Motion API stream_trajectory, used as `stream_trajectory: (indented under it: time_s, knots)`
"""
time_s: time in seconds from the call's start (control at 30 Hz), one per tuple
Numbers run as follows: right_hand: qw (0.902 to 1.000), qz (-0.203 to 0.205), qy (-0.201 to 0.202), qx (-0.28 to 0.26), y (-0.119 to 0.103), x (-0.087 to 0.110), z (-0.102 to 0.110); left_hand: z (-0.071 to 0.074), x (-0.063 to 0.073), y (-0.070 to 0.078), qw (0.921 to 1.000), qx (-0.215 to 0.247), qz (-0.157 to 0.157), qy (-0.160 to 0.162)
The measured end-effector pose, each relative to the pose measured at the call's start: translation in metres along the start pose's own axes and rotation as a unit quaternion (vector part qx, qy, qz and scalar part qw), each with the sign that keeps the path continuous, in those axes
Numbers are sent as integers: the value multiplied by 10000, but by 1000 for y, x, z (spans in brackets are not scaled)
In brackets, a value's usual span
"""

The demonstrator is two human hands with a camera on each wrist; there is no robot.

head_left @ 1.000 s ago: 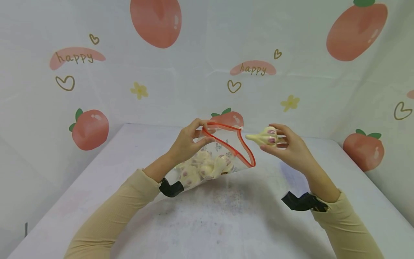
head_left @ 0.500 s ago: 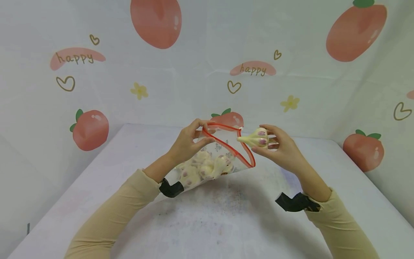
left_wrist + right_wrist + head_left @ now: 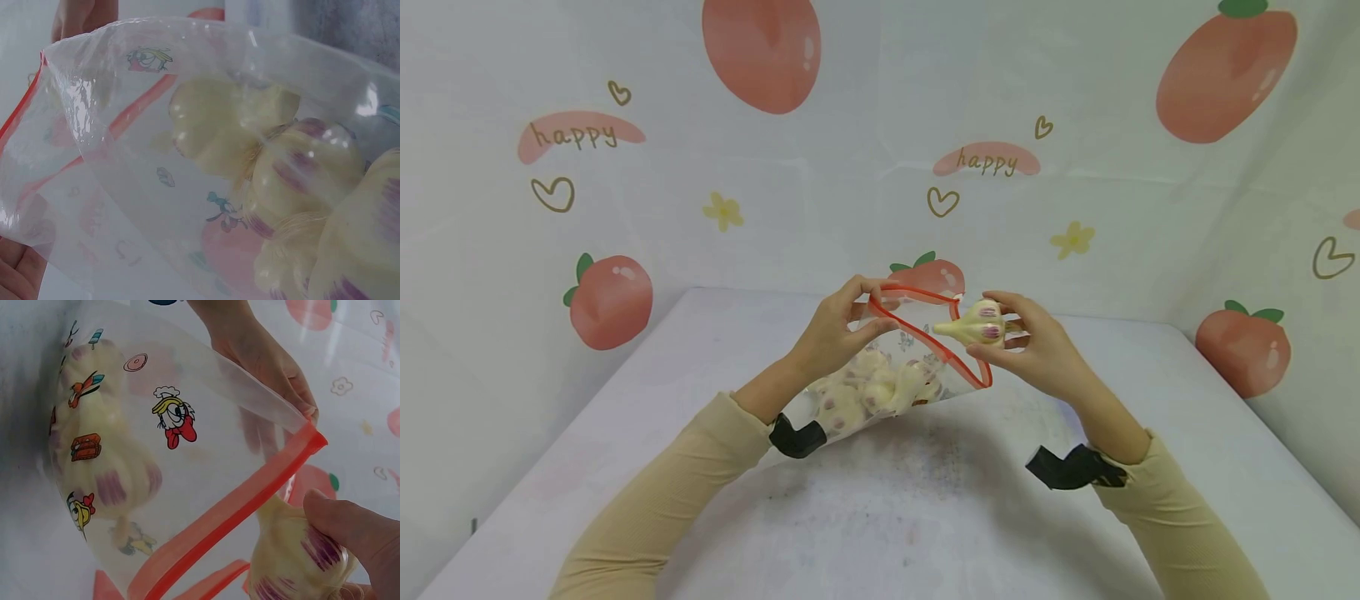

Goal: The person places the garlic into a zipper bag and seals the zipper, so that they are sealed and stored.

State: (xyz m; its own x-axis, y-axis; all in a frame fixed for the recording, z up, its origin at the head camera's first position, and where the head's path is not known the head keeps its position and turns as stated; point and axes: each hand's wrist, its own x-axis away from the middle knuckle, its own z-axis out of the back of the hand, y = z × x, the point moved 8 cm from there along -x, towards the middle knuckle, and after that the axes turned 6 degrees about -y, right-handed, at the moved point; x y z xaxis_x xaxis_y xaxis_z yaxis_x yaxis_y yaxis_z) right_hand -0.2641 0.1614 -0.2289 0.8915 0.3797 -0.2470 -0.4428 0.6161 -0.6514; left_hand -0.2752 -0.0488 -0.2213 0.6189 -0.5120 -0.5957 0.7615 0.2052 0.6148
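Note:
My left hand [image 3: 840,327] pinches the upper corner of a clear zip bag [image 3: 206,425] by its red-edged mouth, which gapes toward the right. Cartoon prints cover the bag, and several garlic bulbs [image 3: 300,169] lie in its lower part. Between thumb and fingers, my right hand [image 3: 1037,346] grips one garlic bulb [image 3: 985,323] with purple streaks. Its stem points left, into the bag's opening. In the right wrist view that held bulb [image 3: 300,550] is at the red rim, partly cut off by the frame's lower edge.
A whitish table [image 3: 865,517] with faint stains lies beneath both hands. Behind it hangs a pale backdrop [image 3: 842,192] printed with red fruits, hearts and flowers. Black wrist mounts [image 3: 797,437] sit at both cuffs.
My right hand has moved left with the garlic bulb, from beside the bag to its mouth. The left hand and the bag have stayed in place.

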Motion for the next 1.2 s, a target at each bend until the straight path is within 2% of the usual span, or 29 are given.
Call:
stream_trajectory:
  time_s: [0.57, 1.2]
  knots:
    - [9997, 1, -233, -67, 0, -8, -13, 1, 1, 2, 10000, -18, -90, 14]
    - [9994, 95, -330, -99, 2, -17, -18, 2, 1, 0, 10000, 1, -17, 4]
